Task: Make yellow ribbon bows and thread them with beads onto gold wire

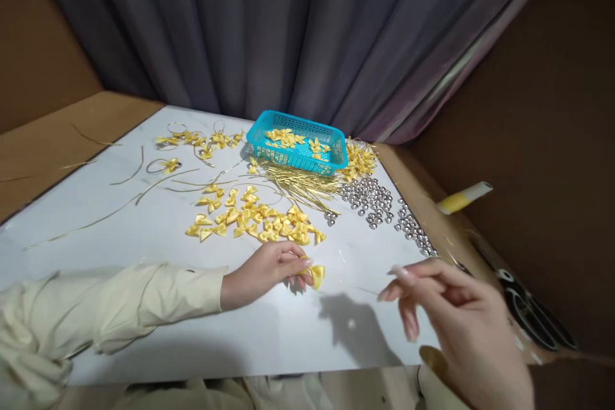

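Our left hand point(278, 267) pinches a bow point(317, 276); looped bows point(172, 165) seem done, loose bows point(296, 232) remain; right hand point(461, 314): we cannot tell.

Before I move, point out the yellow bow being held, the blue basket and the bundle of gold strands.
Yellow bow point(318, 276): head view, on its loop jutting from the left hand point(271, 269).
Blue basket point(296, 161): head view, on its near wall.
Gold strands point(303, 186): head view, mid-bundle.

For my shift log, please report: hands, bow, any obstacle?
Left hand pinching yellow bow. Right hand raised, grip unclear. Other bows beyond, seemingly not blocking.
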`<move>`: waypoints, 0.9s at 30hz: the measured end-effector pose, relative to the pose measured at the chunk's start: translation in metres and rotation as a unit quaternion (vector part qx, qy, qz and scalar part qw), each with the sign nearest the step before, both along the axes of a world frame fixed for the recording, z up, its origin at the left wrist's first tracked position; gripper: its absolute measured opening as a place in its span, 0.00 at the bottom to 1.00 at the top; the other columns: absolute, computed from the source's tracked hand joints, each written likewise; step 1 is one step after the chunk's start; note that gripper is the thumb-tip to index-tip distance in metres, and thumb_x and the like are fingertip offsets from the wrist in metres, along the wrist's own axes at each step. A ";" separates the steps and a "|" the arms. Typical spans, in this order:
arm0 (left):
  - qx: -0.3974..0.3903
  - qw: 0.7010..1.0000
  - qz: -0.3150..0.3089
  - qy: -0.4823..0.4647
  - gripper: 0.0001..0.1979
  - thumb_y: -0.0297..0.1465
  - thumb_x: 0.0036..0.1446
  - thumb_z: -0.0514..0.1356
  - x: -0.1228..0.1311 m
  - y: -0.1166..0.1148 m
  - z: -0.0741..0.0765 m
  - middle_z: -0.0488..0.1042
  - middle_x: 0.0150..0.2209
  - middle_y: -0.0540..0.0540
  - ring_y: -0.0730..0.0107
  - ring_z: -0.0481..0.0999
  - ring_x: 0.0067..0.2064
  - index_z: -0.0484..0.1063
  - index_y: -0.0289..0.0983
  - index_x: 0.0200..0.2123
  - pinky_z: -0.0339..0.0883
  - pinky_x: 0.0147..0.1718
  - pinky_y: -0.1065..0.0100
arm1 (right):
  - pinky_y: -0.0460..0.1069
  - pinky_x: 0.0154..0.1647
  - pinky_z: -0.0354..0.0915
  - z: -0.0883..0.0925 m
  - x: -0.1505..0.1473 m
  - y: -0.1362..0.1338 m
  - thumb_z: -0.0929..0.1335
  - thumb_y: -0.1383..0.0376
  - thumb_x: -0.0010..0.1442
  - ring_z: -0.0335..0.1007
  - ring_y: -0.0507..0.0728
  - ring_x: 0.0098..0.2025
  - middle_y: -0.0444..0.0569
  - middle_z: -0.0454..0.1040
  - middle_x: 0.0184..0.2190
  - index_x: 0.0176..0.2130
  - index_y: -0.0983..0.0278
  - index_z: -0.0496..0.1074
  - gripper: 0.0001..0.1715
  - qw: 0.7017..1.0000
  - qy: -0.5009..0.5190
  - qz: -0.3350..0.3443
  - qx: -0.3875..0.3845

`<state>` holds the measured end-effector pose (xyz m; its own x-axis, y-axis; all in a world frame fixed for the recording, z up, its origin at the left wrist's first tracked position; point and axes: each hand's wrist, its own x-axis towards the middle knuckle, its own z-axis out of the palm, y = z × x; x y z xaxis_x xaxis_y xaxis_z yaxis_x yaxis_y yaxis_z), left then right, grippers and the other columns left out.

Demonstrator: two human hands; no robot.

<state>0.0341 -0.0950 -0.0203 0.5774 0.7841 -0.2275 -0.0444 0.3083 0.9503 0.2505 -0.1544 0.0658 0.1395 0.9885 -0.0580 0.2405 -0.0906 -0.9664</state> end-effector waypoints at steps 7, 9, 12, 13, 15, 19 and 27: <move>0.054 0.998 0.018 0.027 0.15 0.41 0.56 0.59 0.001 -0.006 -0.003 0.73 0.23 0.50 0.72 0.73 0.27 0.66 0.34 0.31 0.67 0.29 0.70 | 0.43 0.18 0.58 -0.044 -0.031 -0.006 0.69 0.53 0.54 0.60 0.47 0.14 0.44 0.69 0.14 0.25 0.68 0.74 0.20 0.978 0.047 0.118 -0.165; 0.069 0.997 0.023 0.034 0.13 0.39 0.57 0.58 0.001 -0.008 -0.002 0.73 0.23 0.51 0.73 0.72 0.27 0.66 0.34 0.31 0.66 0.30 0.71 | 0.42 0.18 0.57 -0.051 -0.038 -0.007 0.67 0.52 0.56 0.59 0.47 0.13 0.42 0.66 0.11 0.25 0.68 0.73 0.21 0.974 0.055 0.134 -0.176; 0.085 0.995 0.028 0.041 0.10 0.36 0.58 0.57 0.000 -0.009 -0.002 0.72 0.23 0.51 0.74 0.71 0.27 0.65 0.35 0.31 0.66 0.31 0.71 | 0.42 0.17 0.57 -0.057 -0.044 -0.009 0.66 0.52 0.58 0.59 0.47 0.13 0.41 0.65 0.11 0.24 0.67 0.72 0.22 0.970 0.064 0.142 -0.185; 0.088 0.995 0.028 0.042 0.10 0.36 0.58 0.57 0.000 -0.009 -0.002 0.72 0.23 0.51 0.74 0.71 0.27 0.65 0.35 0.31 0.66 0.31 0.71 | 0.42 0.17 0.57 -0.058 -0.045 -0.010 0.66 0.52 0.58 0.59 0.47 0.12 0.41 0.65 0.11 0.24 0.67 0.72 0.22 0.970 0.068 0.141 -0.185; 0.091 0.995 0.026 0.042 0.09 0.35 0.59 0.56 0.000 -0.009 -0.001 0.72 0.23 0.52 0.74 0.72 0.27 0.64 0.35 0.31 0.66 0.31 0.71 | 0.42 0.17 0.57 -0.058 -0.047 -0.010 0.66 0.53 0.57 0.59 0.46 0.12 0.41 0.66 0.11 0.23 0.67 0.71 0.22 0.971 0.074 0.136 -0.180; 0.094 0.994 0.026 0.042 0.09 0.34 0.59 0.56 0.000 -0.009 0.000 0.71 0.23 0.52 0.74 0.71 0.27 0.63 0.35 0.31 0.66 0.31 0.71 | 0.41 0.16 0.57 -0.056 -0.049 -0.009 0.66 0.53 0.57 0.59 0.47 0.12 0.41 0.66 0.11 0.23 0.67 0.69 0.21 0.973 0.082 0.129 -0.175; 0.106 0.993 0.026 0.042 0.07 0.33 0.59 0.56 0.000 -0.009 0.000 0.70 0.23 0.53 0.74 0.71 0.27 0.63 0.36 0.31 0.66 0.31 0.72 | 0.41 0.15 0.57 -0.057 -0.052 -0.009 0.66 0.53 0.57 0.59 0.46 0.12 0.42 0.68 0.12 0.21 0.66 0.68 0.22 0.975 0.096 0.121 -0.158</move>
